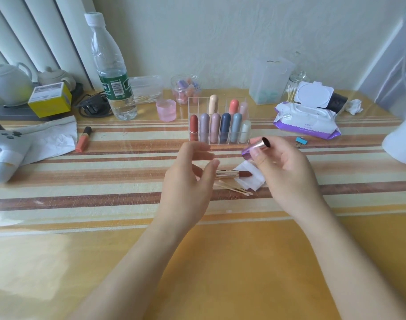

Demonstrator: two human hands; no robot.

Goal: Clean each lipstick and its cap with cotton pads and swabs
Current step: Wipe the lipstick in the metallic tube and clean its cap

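Observation:
My right hand point(287, 172) pinches a purple lipstick cap point(255, 147) with a metallic collar, its dark open end tilted up and to the right. The uncapped lipstick point(227, 173), with a gold collar and brown-red bullet, lies on the table, its tip over a white cotton pad point(255, 182). My left hand point(190, 181) hovers over the lipstick's base with relaxed fingers; whether they touch it I cannot tell. Several cotton swabs point(234, 190) lie just in front of the lipstick. Behind stands a clear organizer point(195, 100) holding several capped lipsticks.
A water bottle point(112, 77), pink cup point(166, 110) and jar of capsules point(185, 88) stand at the back. An open wet-wipes pack point(305, 118), a swab jar point(296, 86) and a blue clip point(301, 141) are on the right. An orange gloss tube point(83, 139) and crumpled tissue point(52, 139) lie on the left.

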